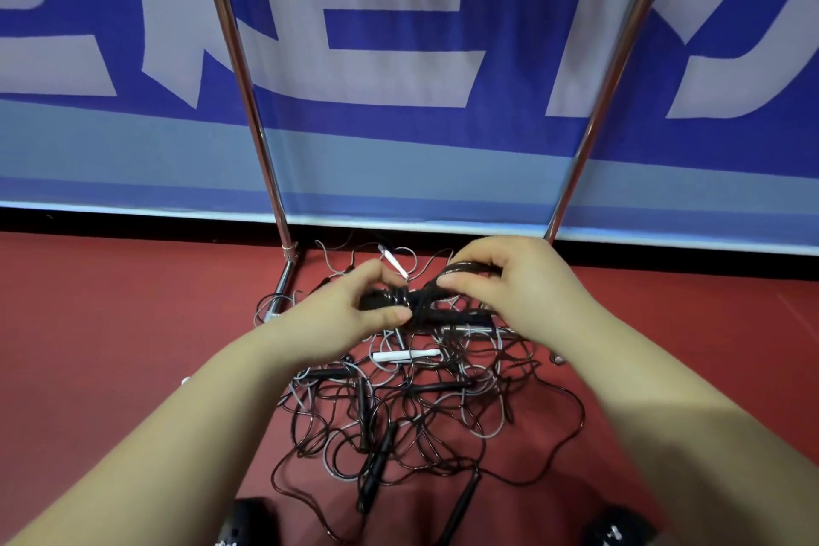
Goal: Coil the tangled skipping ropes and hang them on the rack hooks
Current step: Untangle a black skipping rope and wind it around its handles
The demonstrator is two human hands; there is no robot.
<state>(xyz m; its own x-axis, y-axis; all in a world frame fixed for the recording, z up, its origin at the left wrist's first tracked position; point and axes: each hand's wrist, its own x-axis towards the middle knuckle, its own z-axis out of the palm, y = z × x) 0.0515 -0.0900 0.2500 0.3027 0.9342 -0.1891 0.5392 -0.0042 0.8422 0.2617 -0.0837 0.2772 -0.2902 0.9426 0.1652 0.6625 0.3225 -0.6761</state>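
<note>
Reading from the left: a chrome rack upright (248, 102) rises from a bent foot on the red floor (111, 324), in front of a blue-and-white banner (399, 35); no hooks fall within view. Next, the left hand (341, 315), fingers curled, thumb and forefinger pinching the waist of a black skipping rope bundle (416, 301) held above the floor. At centre, below the hands, the tangled pile of ropes (399, 421): mostly black cords and black handles, some grey-white cords, and a white handle (405, 356) lying flat among them. A second white handle (394, 264) shows just behind the hands. Then the right hand (505, 279), fingers wrapped over the looped end of the same bundle, thumb pressed along its near side. At far right, the second rack upright (616, 80), leaning inward. Step in hand, by judgement: binding the gathered coil. To do it well, the left pinch should keep the loops even while the right hand winds the free end snugly round the middle, with trailing cord kept clear of the pile so no other rope lifts with it. Most ropes remain uncoiled.
</note>
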